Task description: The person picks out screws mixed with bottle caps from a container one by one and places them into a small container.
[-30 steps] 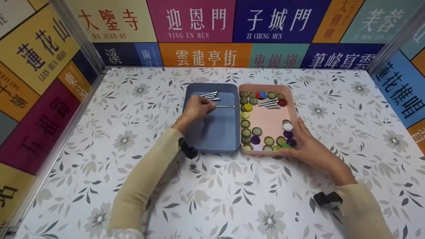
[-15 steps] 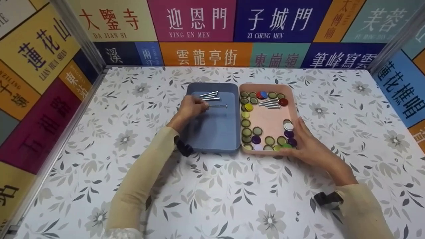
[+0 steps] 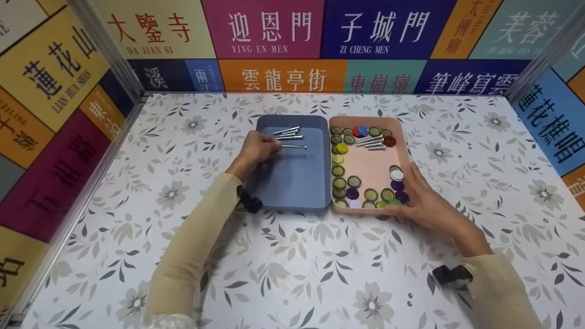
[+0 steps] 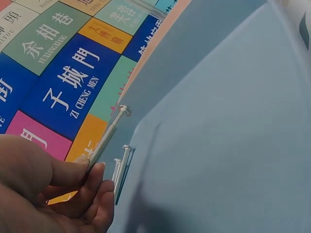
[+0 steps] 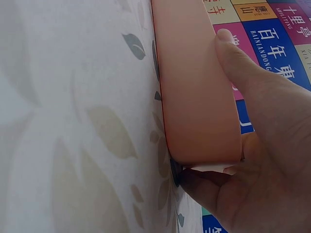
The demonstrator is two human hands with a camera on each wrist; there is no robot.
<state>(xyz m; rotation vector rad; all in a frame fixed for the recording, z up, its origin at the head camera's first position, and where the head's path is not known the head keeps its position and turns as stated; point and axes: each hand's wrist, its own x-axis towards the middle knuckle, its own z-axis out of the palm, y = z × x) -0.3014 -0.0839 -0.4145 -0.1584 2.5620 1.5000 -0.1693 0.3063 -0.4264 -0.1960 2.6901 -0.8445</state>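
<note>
A: What are we working on?

B: A desk (image 3: 283,265) dressed in white with grey flowers and leaves. Around us, colourful wall panels (image 3: 265,27) with large Chinese lettering run from nine o'clock through twelve to two.

A: And our count?

B: Two trays side by side: a blue tray (image 3: 297,187) and, at its three o'clock, a pink tray (image 3: 372,167). In the blue one, at twelve, we see at least three loose screws (image 4: 126,167). The pink one has at least four more screws (image 3: 371,140) near its twelve, and well over twenty bottle caps (image 3: 352,193) around its edges — they overlap, so we can't give an exact figure.

A: What about our hands?

B: The left hand (image 3: 258,148) pinches one single screw (image 4: 103,143) between thumb and fingers, over the upper part of the blue tray. The right hand (image 3: 427,208) grips the pink tray's corner at four o'clock, thumb and fingers spread around it.

A: How does that single screw look?

B: Silvery and slim, threaded along its shank, with a wide round head — pointing to three o'clock from the head camera, to one from the left wrist.
</note>
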